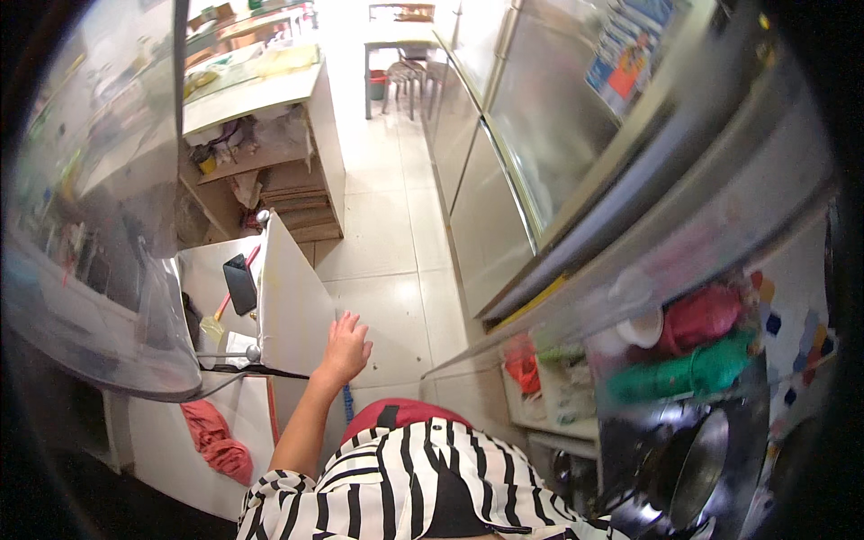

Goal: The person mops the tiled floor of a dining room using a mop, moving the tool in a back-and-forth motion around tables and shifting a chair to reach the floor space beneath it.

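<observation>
My left hand point(346, 349) hangs over the floor in front of me with its fingers apart and holds nothing. Just beside it stands the white side panel point(292, 297) of a unit; whether the hand brushes it I cannot tell. Behind that panel, a black rectangular object point(239, 284) and a red-handled brush point(216, 322) with a pale yellowish head are in the unit. A crumpled red cloth point(216, 441) hangs against a white surface to the left of my forearm. My right hand is out of the picture.
A tiled floor point(373, 234) runs ahead between a shelved counter point(252, 90) and metal cabinet doors point(486, 216). Farther off are a table point(396, 40) and stools point(403, 81). At right, a shelf holds green point(684, 373) and pink bundles point(706, 319), with a pan point(700, 468) nearer me.
</observation>
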A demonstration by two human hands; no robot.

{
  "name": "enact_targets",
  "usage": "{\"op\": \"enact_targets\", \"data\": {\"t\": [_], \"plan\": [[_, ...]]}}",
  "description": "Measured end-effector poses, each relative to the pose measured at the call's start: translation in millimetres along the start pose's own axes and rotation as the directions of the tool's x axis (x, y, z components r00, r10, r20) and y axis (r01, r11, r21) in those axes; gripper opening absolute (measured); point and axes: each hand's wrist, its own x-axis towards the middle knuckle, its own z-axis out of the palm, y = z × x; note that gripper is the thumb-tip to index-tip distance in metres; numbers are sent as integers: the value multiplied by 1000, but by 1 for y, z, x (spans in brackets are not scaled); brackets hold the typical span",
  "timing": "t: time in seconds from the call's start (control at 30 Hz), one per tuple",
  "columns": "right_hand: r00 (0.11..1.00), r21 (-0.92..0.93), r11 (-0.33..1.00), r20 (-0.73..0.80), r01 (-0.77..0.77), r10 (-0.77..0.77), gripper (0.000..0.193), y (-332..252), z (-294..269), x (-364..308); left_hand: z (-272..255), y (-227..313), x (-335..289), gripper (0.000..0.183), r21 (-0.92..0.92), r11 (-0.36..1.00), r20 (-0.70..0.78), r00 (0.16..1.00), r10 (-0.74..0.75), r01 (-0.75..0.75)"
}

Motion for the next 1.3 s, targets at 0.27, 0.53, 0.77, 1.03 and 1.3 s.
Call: {"op": "enact_targets", "data": {"t": [0.27, 0.53, 0.77, 1.03, 1.3], "plan": [[939, -611, 713, 244, 343, -242, 34, -109, -103, 54, 26, 2, 1, 34, -124, 988, -8, 996, -94, 92], [927, 139, 918, -24, 373, -373, 55, -296, -170, 108, -9, -54, 99, 33, -190, 972, -65, 987, -150, 136], [807, 601, 613, -581, 513, -105, 29, -361, -236, 187, -51, -119, 222, 33, -152, 988, 23, 999, -25, 29], [672, 821, 256, -567, 511, 476, 24, -378, -311, 280, -57, -154, 362, 33, -205, 978, 28, 999, 41, -35], [760, 844, -383, -43, 375, 648, 10, -369, -430, 433, -38, -174, 496, 32, -177, 984, 17, 999, -34, 36]]}}
